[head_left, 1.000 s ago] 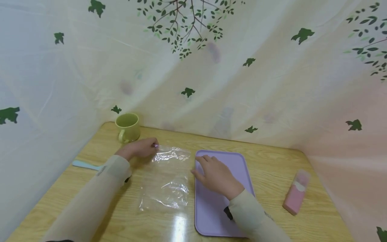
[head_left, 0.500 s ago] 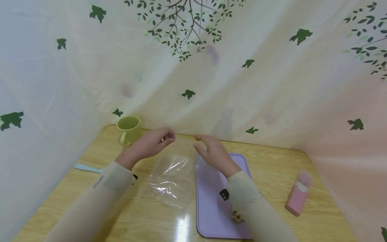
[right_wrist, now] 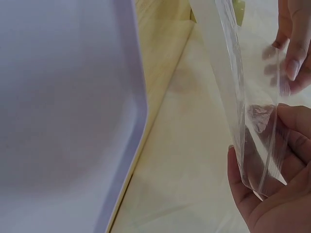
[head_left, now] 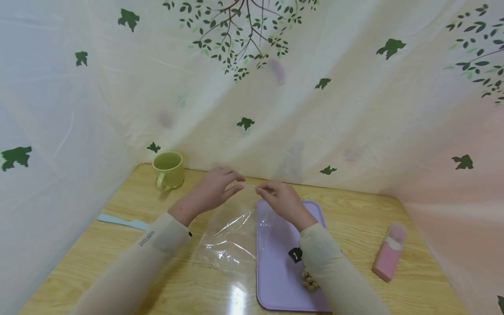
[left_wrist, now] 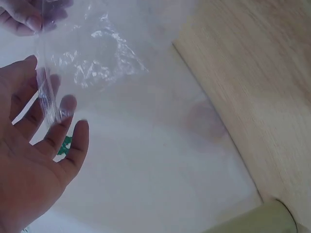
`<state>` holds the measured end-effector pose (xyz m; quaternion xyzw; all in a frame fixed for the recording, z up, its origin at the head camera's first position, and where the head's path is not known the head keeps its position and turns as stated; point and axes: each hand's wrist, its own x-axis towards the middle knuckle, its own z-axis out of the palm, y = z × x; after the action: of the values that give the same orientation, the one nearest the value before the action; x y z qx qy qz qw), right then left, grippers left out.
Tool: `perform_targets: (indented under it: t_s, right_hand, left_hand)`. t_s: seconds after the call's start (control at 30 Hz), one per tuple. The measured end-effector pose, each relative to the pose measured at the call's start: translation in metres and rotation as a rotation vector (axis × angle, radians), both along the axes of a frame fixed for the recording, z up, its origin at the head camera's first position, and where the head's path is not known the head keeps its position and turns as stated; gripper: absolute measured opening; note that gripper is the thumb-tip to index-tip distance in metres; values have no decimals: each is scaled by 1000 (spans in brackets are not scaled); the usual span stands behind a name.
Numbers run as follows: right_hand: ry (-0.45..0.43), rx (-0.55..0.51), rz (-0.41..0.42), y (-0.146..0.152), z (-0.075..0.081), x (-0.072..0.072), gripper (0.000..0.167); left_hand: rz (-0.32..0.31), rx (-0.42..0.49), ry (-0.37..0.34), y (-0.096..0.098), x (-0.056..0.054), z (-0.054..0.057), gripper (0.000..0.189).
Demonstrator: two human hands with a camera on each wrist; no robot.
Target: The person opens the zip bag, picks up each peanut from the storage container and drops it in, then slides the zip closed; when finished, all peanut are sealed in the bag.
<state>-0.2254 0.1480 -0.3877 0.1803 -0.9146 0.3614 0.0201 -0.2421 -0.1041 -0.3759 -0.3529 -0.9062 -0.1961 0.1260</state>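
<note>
A clear zip-top plastic bag [head_left: 230, 240] hangs from both hands, its body spreading toward me over the table and the tray's left edge. My left hand [head_left: 214, 188] holds the top edge at the left. In the left wrist view, its fingers show through the film of the bag [left_wrist: 97, 58], with the thumb on the near side. My right hand [head_left: 285, 201] pinches the same edge at the right, above the purple tray [head_left: 275, 284]. In the right wrist view, the sealing strip of the bag [right_wrist: 269, 160] runs between both hands.
Small tan nut-like pieces [head_left: 309, 281] lie on the tray, partly behind the right sleeve. A green mug [head_left: 169, 170] stands at the back left. A light blue plastic knife [head_left: 122, 221] lies near the left sleeve. A pink container [head_left: 387, 258] lies at the right.
The left hand has lifted the bag's top edge and moved right and away from me. My right hand has moved back from over the tray and now pinches that edge.
</note>
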Motion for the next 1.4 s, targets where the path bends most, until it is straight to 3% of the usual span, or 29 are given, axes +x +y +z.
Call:
perform_targets:
  t_s: [0.1, 0.2, 0.53, 0.7, 0.87, 1.0, 1.27, 1.4]
  right_hand:
    - [-2, -1, 3, -1, 0, -1, 26]
    - [-2, -7, 9, -2, 2, 0, 26]
    - [-47, -30, 62, 0, 4, 0, 30]
    - [-45, -18, 77, 0, 6, -2, 31]
    - [-24, -15, 77, -3, 8, -4, 27]
    - [-34, -35, 46, -5, 8, -4, 24]
    - [-128, -165, -7, -9, 6, -6, 28]
    - [-168, -212, -37, -10, 7, -5, 29]
  left_hand:
    - [-27, -4, 56, 9, -3, 1, 25]
    - [-46, 7, 59, 14, -7, 1, 18]
    - [-64, 25, -93, 17, -6, 6, 12]
    - [-57, 7, -82, 20, -5, 6, 10]
    - [-69, 6, 20, 22, -3, 4, 8]
    - [-88, 14, 154, 23, -2, 1, 11]
    - [-128, 36, 449, 25, -4, -6, 9]
    - [-146, 55, 541, 27, -5, -7, 9]
